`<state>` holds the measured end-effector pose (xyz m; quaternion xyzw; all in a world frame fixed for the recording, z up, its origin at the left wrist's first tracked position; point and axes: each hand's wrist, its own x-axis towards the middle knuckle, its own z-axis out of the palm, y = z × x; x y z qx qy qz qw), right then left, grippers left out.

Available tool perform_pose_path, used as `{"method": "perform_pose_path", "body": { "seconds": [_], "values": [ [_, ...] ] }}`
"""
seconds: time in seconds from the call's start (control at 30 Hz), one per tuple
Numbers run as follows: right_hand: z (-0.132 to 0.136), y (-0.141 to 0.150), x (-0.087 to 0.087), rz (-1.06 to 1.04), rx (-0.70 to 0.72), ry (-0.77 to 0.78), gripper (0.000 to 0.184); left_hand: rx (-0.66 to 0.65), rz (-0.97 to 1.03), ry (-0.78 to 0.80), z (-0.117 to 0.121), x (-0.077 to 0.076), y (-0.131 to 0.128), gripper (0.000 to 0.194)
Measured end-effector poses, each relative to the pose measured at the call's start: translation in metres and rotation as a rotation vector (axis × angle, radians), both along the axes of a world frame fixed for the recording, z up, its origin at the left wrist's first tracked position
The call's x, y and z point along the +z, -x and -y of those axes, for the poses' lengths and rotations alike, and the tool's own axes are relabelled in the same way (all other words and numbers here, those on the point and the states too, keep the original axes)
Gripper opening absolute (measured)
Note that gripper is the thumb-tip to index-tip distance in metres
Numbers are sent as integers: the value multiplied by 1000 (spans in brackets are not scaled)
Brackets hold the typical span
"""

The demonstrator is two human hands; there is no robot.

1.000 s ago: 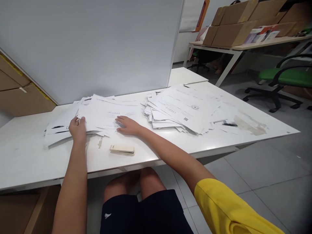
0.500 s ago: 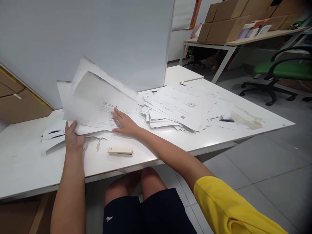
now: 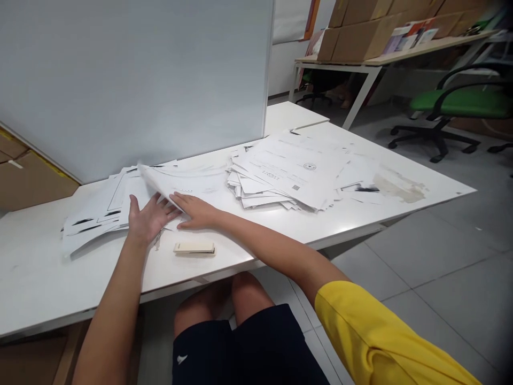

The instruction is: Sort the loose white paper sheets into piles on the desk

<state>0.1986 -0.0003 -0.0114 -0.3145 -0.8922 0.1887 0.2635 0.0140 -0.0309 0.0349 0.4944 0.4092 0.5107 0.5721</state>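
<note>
My left hand (image 3: pixel 147 218) lies open with fingers spread at the near edge of a loose spread of white printed sheets (image 3: pixel 108 206), its fingertips under a sheaf of papers (image 3: pixel 188 182) that is tilted a little off the table. Beside it, my right hand (image 3: pixel 196 209) rests flat and open on the near edge of that sheaf. A cream stapler (image 3: pixel 194 248) lies on the white table (image 3: pixel 48 278) just in front of both hands.
A second, thicker pile of printed sheets (image 3: pixel 296 171) lies to the right, with scattered papers (image 3: pixel 372 182) beyond it. A white partition board (image 3: pixel 140 75) stands behind the papers. A green office chair (image 3: pixel 460 107) and a table with cardboard boxes (image 3: pixel 360 37) stand at the far right.
The sheaf lay flat, was lifted high by my left hand, and has now dropped low toward the right. My left hand moved right, close to my right hand.
</note>
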Motion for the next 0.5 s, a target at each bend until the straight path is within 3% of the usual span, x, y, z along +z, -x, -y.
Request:
{"method": "perform_pose_path", "body": {
  "seconds": [0.13,0.23,0.33,0.43,0.5],
  "values": [
    [3,-3,6,51,-9,-72,70,-99,-102,-113,0,-9,4,91],
    [6,-5,12,10,-66,-115,64,-102,-323,-158,-2,-20,0,90],
    [6,-7,17,20,-55,-154,58,157,-377,-202,-8,-28,-11,73],
    [3,-11,21,21,49,-186,61,405,-165,-263,-13,-28,-22,49],
    [-2,-17,24,-53,64,-184,61,522,-8,-303,-14,-23,-23,43]
  ]
}}
